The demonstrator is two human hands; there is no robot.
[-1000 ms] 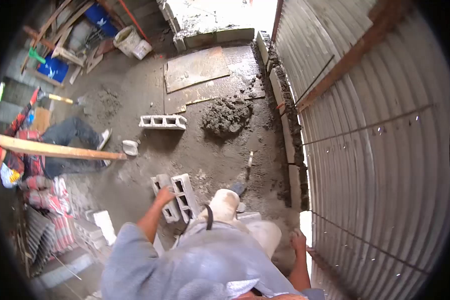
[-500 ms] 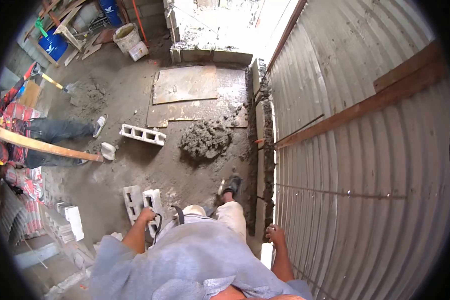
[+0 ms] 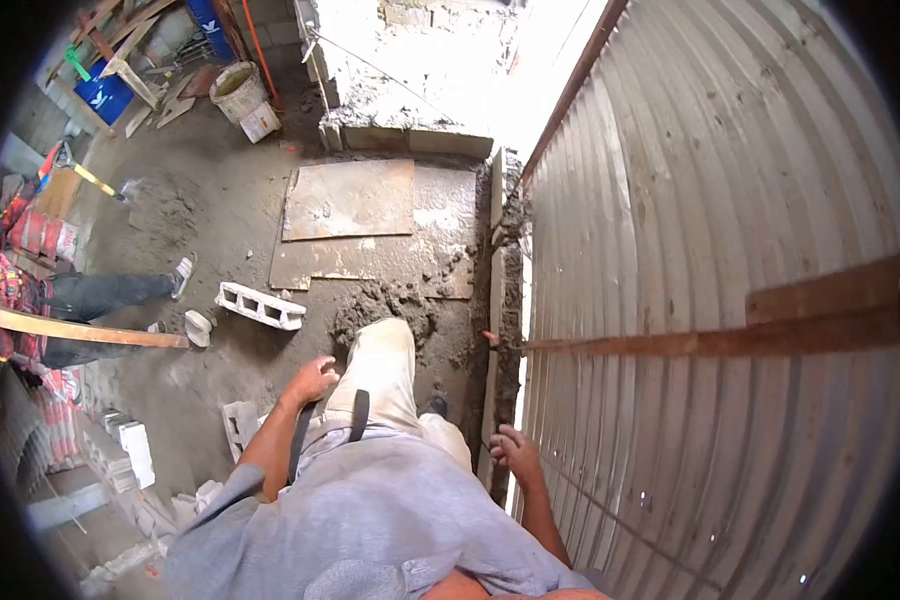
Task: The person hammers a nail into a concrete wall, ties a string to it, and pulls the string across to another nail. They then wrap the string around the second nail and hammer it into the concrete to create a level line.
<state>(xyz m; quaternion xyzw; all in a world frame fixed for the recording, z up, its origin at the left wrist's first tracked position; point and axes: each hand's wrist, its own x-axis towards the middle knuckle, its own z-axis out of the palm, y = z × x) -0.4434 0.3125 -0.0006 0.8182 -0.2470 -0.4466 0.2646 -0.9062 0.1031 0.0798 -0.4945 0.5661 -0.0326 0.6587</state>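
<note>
Person's empty left hand (image 3: 313, 381) and right hand (image 3: 513, 452), fingers loosely curled, slightly apart.
Closest to the left fingers, the nearer hand, a grey mortar heap (image 3: 362, 309) lies ahead, partly behind the knee (image 3: 383, 345). Ahead-left, a hollow block (image 3: 260, 305) lies mostly crosswise, bare floor (image 3: 245, 360) between. Beside the right fingers, a low wall (image 3: 493, 385) and corrugated sheeting (image 3: 670, 420) limit room rightward.

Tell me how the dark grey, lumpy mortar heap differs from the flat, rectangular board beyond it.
The heap is a rough mound; the board is flat and straight-edged. The heap is dark, the board paler and brownish. A beige-trousered knee partly hides the heap, but not the board. Both lie low.
</note>
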